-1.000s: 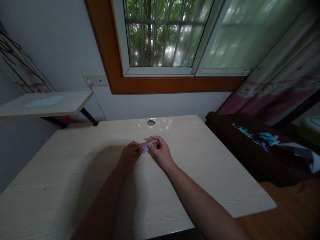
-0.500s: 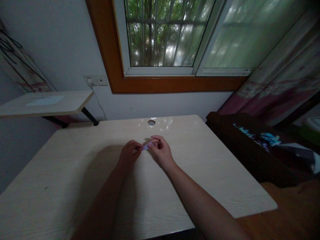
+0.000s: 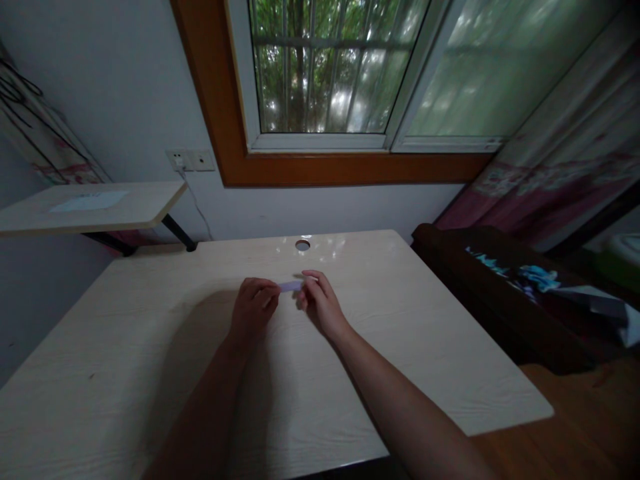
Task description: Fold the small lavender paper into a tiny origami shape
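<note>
My left hand [image 3: 251,311] and right hand [image 3: 325,309] were bare, each with slender fingers and a narrow wrist. The left forearm [image 3: 205,395] and right forearm [image 3: 397,381] were uncovered too, as far up as my view reached before its lower edge cut them off. I saw both taper smoothly toward the wrist and broaden toward the elbow end. Shade softened the left forearm's outline; I made out the right one's more crisply. Nails were too small on my feed to judge.
</note>
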### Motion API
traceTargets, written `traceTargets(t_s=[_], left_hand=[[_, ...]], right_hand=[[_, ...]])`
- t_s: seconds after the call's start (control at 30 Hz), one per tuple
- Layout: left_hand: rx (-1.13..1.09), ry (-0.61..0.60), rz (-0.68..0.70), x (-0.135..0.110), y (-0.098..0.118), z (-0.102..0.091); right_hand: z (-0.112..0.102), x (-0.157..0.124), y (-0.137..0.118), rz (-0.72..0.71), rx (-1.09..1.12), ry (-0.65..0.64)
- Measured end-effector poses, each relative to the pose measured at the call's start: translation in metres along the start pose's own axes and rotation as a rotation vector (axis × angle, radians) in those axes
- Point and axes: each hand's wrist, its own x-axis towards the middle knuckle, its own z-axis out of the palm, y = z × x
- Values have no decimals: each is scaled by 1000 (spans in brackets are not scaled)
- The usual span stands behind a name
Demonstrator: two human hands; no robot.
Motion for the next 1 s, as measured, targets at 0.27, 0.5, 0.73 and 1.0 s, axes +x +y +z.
traceTargets(t_s=[0.27,0.5,0.73,1.0], left_hand=[[28,-135,84,1,5,-6],[81,-77,84,1,3,-5],[-57,59,-74,0,0,4],[-741,-24,-536,-5,-3,19]], right_hand=[[-2,2,3,161,89,-132],[0,0,8,83,88,-145],[6,-1,1,15,50,-54],[3,0,7,-90,-91,-57]])
